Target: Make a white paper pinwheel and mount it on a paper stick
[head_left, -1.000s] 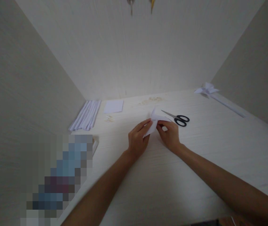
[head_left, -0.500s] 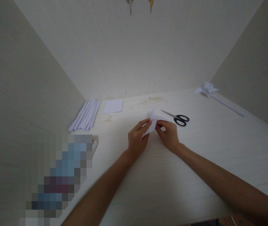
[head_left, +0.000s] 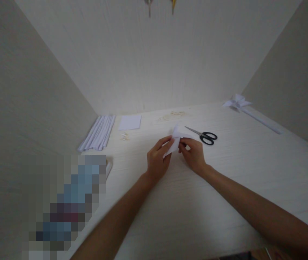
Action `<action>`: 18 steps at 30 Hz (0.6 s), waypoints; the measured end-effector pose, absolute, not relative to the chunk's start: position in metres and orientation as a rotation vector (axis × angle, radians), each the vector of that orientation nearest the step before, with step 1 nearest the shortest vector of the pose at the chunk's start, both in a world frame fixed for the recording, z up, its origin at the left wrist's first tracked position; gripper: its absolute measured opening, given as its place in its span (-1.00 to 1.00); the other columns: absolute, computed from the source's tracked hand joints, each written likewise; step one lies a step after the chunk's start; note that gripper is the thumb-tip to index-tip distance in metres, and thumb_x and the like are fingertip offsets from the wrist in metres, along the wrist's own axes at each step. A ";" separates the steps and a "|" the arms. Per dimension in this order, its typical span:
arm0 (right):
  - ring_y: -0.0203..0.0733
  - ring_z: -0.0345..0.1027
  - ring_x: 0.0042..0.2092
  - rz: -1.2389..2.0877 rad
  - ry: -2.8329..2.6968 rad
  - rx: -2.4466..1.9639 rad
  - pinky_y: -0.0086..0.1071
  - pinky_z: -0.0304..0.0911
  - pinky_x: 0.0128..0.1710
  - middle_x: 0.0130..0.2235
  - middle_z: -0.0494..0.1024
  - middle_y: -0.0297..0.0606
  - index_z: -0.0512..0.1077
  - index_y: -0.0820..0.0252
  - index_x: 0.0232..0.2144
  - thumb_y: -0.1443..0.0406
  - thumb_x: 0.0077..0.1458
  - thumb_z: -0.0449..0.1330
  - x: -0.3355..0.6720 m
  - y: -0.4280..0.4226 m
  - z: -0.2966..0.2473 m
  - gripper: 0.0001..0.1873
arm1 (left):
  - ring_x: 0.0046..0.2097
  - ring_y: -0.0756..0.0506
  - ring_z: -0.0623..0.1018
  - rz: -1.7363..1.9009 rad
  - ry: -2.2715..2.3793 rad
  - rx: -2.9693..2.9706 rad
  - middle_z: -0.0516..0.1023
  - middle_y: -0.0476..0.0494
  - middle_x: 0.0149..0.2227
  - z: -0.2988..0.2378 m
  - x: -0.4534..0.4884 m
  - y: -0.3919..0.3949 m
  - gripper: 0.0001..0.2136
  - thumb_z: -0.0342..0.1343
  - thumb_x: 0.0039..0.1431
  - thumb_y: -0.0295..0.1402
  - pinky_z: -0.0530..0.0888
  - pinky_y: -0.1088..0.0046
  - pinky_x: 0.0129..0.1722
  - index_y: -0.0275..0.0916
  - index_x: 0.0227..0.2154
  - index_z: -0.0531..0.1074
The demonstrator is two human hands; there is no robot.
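Note:
A small white paper pinwheel (head_left: 173, 146) with bent-over corners is held above the table in the middle of the view. My left hand (head_left: 159, 157) pinches its left side, thumb in front and fingers behind. At its right edge my right hand (head_left: 193, 153) is closed, with thumb and index finger pressed together against the paper. Whether those fingertips also grip something small is hidden. Just beyond my right hand lie scissors (head_left: 208, 138) with black handles, their blades pointing left.
White rolled paper sticks (head_left: 98, 133) lie at the left, beside a square paper stack (head_left: 130, 122). Small pins (head_left: 124, 136) and a scatter of pale bits (head_left: 174, 115) are nearby. Another pinwheel on a stick (head_left: 239, 102) rests far right. Walls enclose the table on three sides.
Almost nothing differs. My right fingertips have shifted very slightly at the pinwheel's edge; my left hand keeps its place.

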State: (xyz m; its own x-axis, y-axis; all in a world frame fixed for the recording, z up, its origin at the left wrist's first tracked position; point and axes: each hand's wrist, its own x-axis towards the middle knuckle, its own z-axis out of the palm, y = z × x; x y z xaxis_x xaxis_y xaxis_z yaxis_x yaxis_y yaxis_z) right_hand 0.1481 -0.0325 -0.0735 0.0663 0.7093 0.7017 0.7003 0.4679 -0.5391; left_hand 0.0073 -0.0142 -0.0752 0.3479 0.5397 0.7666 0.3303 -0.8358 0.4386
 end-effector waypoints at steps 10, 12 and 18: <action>-0.29 0.26 -0.55 -0.006 -1.557 -1.238 -0.40 0.20 -0.50 -0.57 0.44 -0.31 0.41 0.21 -0.54 0.34 -0.03 0.09 0.148 -0.032 -0.075 -0.87 | -0.06 -0.04 0.40 1.454 0.770 2.269 0.41 -0.13 -0.09 -0.070 0.008 -0.014 -0.46 -0.13 -0.27 -0.70 0.43 0.38 -0.14 -0.21 -0.14 0.33; -0.28 0.27 -0.52 0.003 -1.557 -1.253 -0.39 0.21 -0.48 -0.56 0.43 -0.29 0.40 0.21 -0.54 0.34 -0.02 0.09 0.148 -0.031 -0.075 -0.87 | -0.08 -0.03 0.41 1.456 0.773 2.219 0.42 -0.12 -0.10 -0.070 0.008 -0.013 -0.44 -0.16 -0.28 -0.71 0.47 0.43 -0.22 -0.20 -0.14 0.32; -0.27 0.27 -0.46 0.036 -1.572 -1.223 -0.38 0.20 -0.45 -0.49 0.40 -0.27 0.38 0.21 -0.45 0.40 0.03 0.00 0.148 -0.032 -0.075 -0.84 | -0.07 -0.04 0.40 1.422 0.770 2.141 0.41 -0.14 -0.09 -0.070 0.008 -0.013 -0.39 -0.19 -0.32 -0.71 0.48 0.45 -0.25 -0.23 -0.10 0.28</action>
State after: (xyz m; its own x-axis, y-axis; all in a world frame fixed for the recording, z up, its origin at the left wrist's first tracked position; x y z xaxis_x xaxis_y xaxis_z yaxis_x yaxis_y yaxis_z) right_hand 0.1479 -0.0316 -0.0745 0.1219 0.6990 0.7047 0.6663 0.4686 -0.5801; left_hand 0.0076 -0.0125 -0.0697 0.3110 0.6687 0.6753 0.1995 -0.7407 0.6416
